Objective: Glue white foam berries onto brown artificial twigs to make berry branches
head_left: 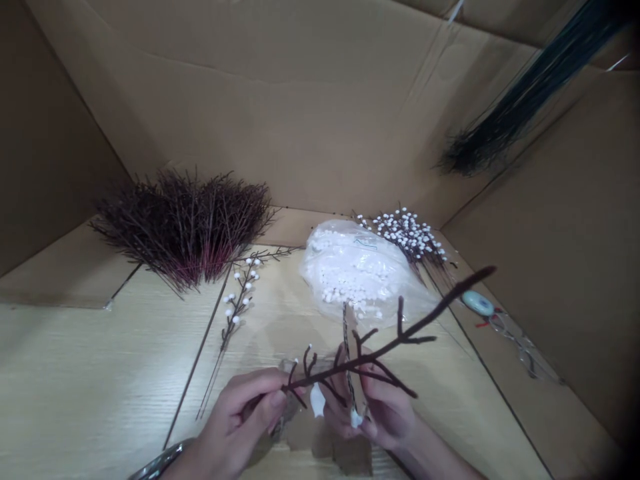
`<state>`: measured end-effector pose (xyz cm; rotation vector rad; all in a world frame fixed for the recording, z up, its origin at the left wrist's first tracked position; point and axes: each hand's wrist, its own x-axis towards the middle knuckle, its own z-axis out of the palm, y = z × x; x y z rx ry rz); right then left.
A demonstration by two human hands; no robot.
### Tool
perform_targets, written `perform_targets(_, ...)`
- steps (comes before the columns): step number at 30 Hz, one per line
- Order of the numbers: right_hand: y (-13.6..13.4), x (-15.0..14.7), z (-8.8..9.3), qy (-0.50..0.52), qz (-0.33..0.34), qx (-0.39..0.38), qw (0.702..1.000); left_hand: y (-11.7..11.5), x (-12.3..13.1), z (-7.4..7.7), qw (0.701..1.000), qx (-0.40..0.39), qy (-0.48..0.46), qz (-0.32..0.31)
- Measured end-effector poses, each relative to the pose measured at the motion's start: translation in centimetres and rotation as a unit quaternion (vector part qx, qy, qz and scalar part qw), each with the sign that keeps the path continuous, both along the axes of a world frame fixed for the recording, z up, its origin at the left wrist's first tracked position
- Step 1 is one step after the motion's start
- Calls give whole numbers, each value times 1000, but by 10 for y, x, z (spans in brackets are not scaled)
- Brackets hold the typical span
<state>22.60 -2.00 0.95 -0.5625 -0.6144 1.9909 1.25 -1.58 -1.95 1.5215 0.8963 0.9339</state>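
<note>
In my left hand [253, 407], thumb and fingers pinch the lower end of a dark brown artificial twig [373, 359]. The twig slants up to the right, with short side shoots; tiny white tips show near my left fingers. My right hand [387, 407] is closed around a piece of cardboard [356, 393], seen nearly edge-on behind the twig. A white blob [357, 419] sits at the cardboard's lower end, and a white flap-like bit [317, 401] shows between the hands. What this white matter is, I cannot tell.
A clear bag of white beads [357, 273] lies ahead. Behind it is a bunch of white-berried twigs [407, 233]. Bare twigs [190, 227] are heaped at left, near a berried sprig [241, 300]. Glasses [520, 343] and a pale blue oval object [477, 303] lie right. Cardboard walls [280, 113] surround the table.
</note>
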Motion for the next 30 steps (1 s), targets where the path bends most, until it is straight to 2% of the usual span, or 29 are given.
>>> perform_targets(5,0,1,-2,-2,6,12,1000,-1,0,-2,1000,-4,-14,12)
perform_targets(11,-1,3,-7,-34,-9,16,999,1,4,-4,997,-48,-60,19)
perform_targets(16,-1,3,-10,-36,-12,28,999,3,5,-1,995,-54,-71,33)
perform_targets(20,-1,3,-11,-13,-8,36,999,2,5,1,996,-44,-64,32)
perform_targets(25,-1,3,-11,-5,4,52,999,0,4,-3,995,-61,-72,30)
perform_targets(30,-2,5,-10,-27,-25,46,998,1,4,-5,995,-67,-72,35)
